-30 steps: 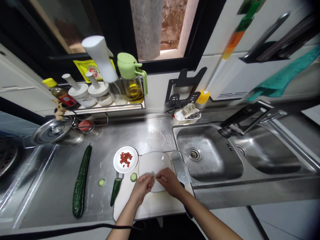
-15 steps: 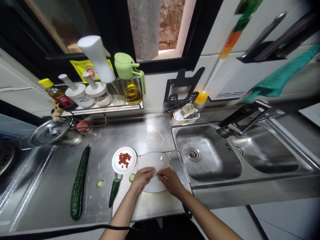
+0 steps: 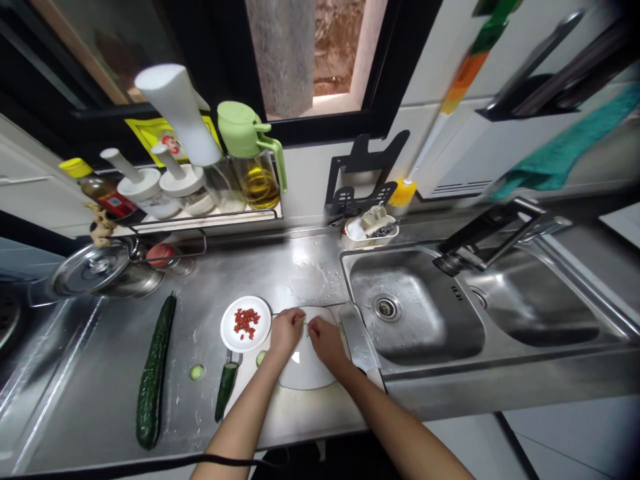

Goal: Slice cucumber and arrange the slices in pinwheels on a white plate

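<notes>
Hands work close together at approx. 6 o'clock of the view, over a white dish point(image 3: 306, 375). The dish sits on a pale cutting board point(image 3: 300, 417) near the front edge of the steel counter point(image 3: 240, 267). Left hand point(image 3: 286, 330) is over the far-left rim of the dish, fingers curled, thumb and fingertips pressed together. Right hand point(image 3: 324, 337) is just beside it at 3 o'clock, curled the same way, tips also pressed together. Both sets of fingertips almost meet above the far rim. What they pinch is too small to tell.

Small plate point(image 3: 245, 325) w/ red pieces stands at 10 o'clock of the dish, very near the left knuckles; touching or not, I cannot tell. Knife blade point(image 3: 356, 335), wide and flat, lies at 3 o'clock of the dish, on the right edge of the board, next to the sink point(image 3: 415, 320). Cucumber slice point(image 3: 261, 358) lies at 9 o'clock of the dish, partly behind the left wrist. Cut cucumber piece point(image 3: 226, 392) lies at 8 o'clock, at the left edge of the board. Second slice point(image 3: 196, 372) lies alone on the counter. Whole cucumber point(image 3: 153, 373) lies well apart at 9 o'clock. Bottles, incl. an oil bottle point(image 3: 254, 163) w/ green lid, stand on a rack at 11 o'clock, under the window. Pot lid point(image 3: 89, 268) rests far out at 10 o'clock.
</notes>
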`<state>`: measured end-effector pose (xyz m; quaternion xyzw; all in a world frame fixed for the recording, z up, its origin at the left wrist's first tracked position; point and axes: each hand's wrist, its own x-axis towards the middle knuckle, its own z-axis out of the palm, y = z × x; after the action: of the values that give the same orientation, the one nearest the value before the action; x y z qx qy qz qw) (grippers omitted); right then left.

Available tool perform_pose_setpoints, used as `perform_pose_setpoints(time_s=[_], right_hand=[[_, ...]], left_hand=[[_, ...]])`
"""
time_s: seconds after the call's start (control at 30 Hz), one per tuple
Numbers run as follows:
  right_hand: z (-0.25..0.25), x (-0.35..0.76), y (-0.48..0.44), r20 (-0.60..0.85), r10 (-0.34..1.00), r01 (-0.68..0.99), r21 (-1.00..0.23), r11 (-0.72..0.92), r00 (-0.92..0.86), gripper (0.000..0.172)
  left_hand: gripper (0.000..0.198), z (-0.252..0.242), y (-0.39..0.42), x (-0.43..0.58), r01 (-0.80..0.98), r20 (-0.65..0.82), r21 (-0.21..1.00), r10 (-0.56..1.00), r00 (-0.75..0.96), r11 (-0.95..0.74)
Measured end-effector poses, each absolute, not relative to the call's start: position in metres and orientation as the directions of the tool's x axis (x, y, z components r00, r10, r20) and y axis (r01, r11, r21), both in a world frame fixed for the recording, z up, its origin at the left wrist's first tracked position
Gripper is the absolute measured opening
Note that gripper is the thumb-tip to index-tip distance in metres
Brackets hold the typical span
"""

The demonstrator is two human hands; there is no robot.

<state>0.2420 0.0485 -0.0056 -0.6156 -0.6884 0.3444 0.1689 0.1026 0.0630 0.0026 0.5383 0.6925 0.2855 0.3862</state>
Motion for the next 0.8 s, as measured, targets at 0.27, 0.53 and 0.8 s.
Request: perform_pose_setpoints(time_s=[0.27, 0.53, 0.8], right_hand=[[-0.006, 0.233, 0.061, -0.180, 0.963, 0.799, -0.599, 0.054, -0.200, 0.017], [-0.009, 0.229, 0.062, -0.171, 0.958, 0.834, -0.541, 0.104, -0.230, 0.019], [-0.014, 0.228, 0.060, -0.139, 0.958, 0.853, -0.499, 0.152, -0.252, 0.018]], left_hand=[[0.022, -0.005, 0.070, 0.102, 0.677, -0.140, 0.710, 0.981, -0.136, 0.195], [0.023, -0.008, 0.068, 0.106, 0.732, -0.076, 0.664, 0.987, -0.140, 0.155], [0.022, -0.012, 0.064, 0.106, 0.754, -0.015, 0.651, 0.995, -0.095, 0.082]])
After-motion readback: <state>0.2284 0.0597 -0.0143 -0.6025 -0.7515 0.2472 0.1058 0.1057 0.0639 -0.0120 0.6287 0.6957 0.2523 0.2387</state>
